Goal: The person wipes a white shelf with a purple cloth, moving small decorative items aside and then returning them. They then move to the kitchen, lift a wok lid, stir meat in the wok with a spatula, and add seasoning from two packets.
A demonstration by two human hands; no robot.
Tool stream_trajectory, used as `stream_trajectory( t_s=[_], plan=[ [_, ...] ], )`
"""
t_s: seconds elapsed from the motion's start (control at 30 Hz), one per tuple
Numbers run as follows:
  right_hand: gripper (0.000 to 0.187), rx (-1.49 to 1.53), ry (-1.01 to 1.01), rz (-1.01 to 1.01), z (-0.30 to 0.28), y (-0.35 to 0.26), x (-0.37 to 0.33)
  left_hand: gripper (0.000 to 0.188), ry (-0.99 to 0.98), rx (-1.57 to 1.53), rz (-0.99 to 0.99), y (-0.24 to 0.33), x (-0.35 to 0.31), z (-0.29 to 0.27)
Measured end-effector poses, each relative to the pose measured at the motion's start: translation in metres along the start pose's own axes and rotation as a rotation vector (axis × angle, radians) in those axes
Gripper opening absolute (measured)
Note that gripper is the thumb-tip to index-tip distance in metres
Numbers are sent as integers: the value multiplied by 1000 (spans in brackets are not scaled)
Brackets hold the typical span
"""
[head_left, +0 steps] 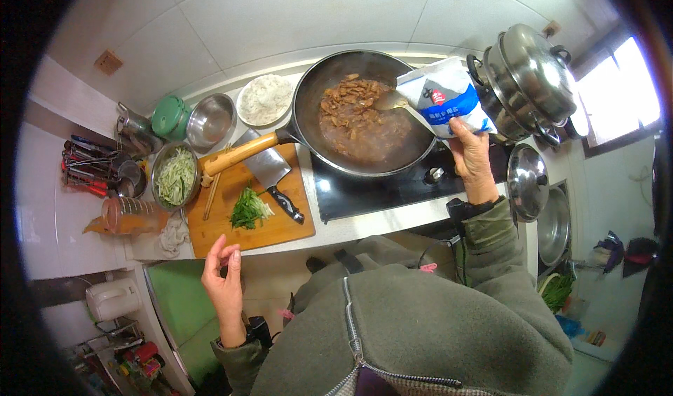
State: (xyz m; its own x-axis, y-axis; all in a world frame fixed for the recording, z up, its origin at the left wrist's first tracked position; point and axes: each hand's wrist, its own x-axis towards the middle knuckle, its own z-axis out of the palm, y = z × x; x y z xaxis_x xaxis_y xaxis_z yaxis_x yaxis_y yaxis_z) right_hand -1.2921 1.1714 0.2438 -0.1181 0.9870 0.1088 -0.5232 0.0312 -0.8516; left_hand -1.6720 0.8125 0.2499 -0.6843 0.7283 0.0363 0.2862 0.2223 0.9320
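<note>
My right hand [471,154] grips the lower edge of a white and blue salt bag [445,94], held tilted over the right rim of a dark wok [306,108]. Inside the wok, brown sliced meat [350,98] sits in sauce, with faint steam. A metal spatula [390,101] rests its blade in the wok; its handle runs behind the bag, so whether my right hand also holds it is hidden. Near the front edge of the wooden cutting board [280,232], my left hand [223,284] hovers with fingers loosely bent and apart, nothing visible in them.
On the board lie a cleaver [270,168], chopped greens [249,209] and chopsticks [212,196]. The wok's wooden handle [242,153] reaches over it. Bowls of shredded vegetable [175,176] and white food [265,100] stand left. A steamer pot [522,80] and glass lid [527,182] are right.
</note>
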Motion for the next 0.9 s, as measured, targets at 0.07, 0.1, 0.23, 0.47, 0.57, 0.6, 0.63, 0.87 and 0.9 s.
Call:
stream_trajectory(
  t_s=[0.07,0.1,0.23,0.47,0.57,0.6,0.63,0.87,0.9],
  plan=[
    [49,-17,25,2,0,0,1,41,-2,7,2,0,1,0],
    [48,-20,28,-2,-1,0,1,41,-2,11,3,0,1,-1],
    [48,-58,13,13,-2,1,2,41,-3,25,2,1,4,-1],
    [51,-40,11,12,-7,2,7,41,-4,25,0,3,4,0],
    [54,33,9,16,-7,3,7,41,-6,28,2,3,4,0],
    [55,91,7,18,-6,3,6,41,-6,28,3,2,4,0],
    [56,113,10,18,-5,4,5,41,-7,29,6,2,4,0],
    [57,190,31,13,-6,0,1,42,-12,32,8,-1,5,-2],
    [56,201,11,-6,-9,-1,1,42,-12,32,7,0,5,-2]
  ],
)
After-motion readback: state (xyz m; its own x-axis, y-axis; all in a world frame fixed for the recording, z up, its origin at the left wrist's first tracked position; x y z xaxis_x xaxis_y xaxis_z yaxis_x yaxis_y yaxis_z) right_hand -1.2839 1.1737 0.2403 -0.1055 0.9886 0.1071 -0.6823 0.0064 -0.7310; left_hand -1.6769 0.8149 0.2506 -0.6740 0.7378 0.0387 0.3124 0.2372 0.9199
